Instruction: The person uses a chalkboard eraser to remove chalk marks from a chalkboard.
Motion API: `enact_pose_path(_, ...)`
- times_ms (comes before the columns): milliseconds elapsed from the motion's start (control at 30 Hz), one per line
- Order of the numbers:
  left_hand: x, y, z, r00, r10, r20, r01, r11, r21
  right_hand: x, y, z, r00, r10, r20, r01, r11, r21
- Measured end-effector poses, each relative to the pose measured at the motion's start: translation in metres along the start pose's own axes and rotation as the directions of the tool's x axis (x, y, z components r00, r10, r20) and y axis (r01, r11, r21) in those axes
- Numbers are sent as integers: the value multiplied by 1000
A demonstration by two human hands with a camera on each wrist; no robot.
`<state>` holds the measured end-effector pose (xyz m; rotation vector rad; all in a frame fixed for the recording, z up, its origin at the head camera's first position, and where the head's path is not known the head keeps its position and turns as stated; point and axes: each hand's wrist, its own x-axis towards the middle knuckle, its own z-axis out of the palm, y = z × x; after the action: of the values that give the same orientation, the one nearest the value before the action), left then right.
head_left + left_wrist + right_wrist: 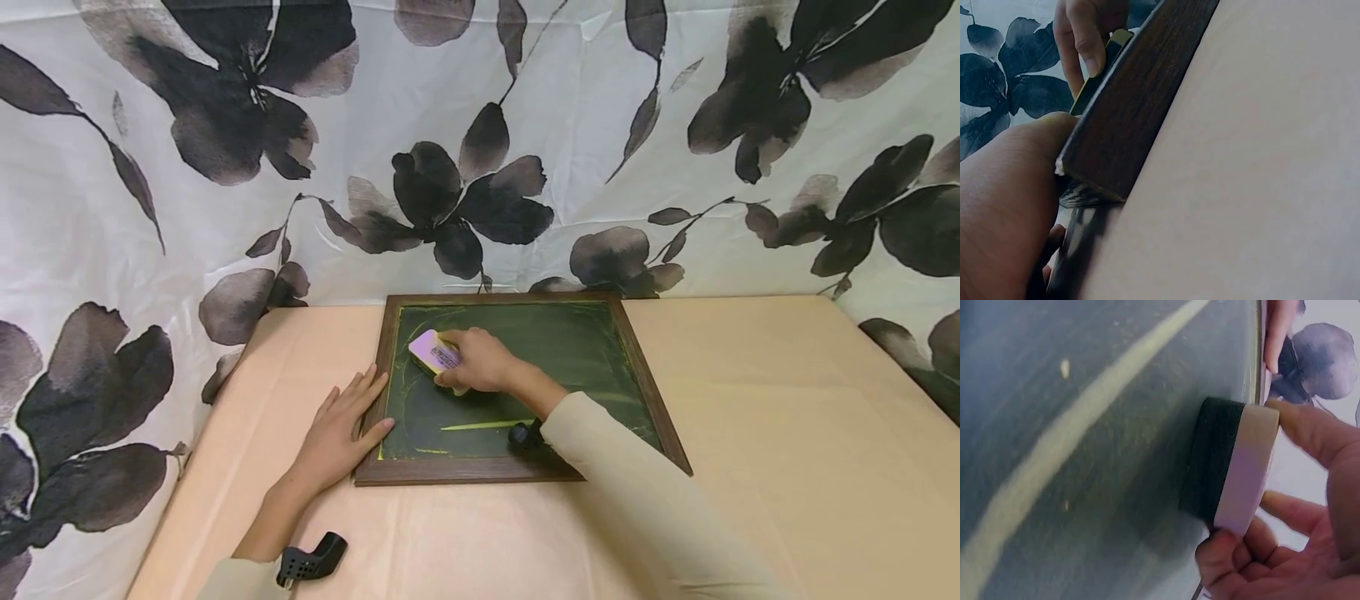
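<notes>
A framed chalkboard (pixel 555 358) lies on the table, with a yellow chalk streak (pixel 483 426) in its lower part and yellow smears along its edges. My right hand (pixel 480 360) grips a chalkboard eraser (pixel 433 350) by its sides, over the upper left of the board. In the right wrist view the eraser (pixel 1247 469) shows a pale purple back and a dark felt face turned to the board. My left hand (pixel 341 433) rests with straight, spread fingers on the left side of the wooden frame (pixel 371 473). The left wrist view shows that frame (pixel 1129 100) close up.
A peach-coloured cloth (pixel 765 400) covers the table around the board. Behind and to the left hangs a white curtain (pixel 585 108) with dark flowers. Each wrist wears a black camera mount, such as the left one (pixel 311 560).
</notes>
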<state>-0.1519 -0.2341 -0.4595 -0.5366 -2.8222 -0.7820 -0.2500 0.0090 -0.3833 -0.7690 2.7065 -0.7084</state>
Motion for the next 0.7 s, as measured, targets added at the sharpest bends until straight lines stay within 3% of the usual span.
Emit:
enact_pose_path(267, 0, 0, 0, 1000, 3, 1, -3, 1000, 12, 4, -2, 8, 999, -50, 1, 50, 993, 111)
enact_pose_path(467, 0, 1, 0, 1000, 13, -19, -12, 1000, 7, -6, 3, 3, 994, -85, 68, 83, 996, 32)
enact_pose_path(700, 0, 2, 1, 1000, 6, -11, -6, 1000, 3, -33, 30, -12, 997, -64, 47, 65, 997, -30)
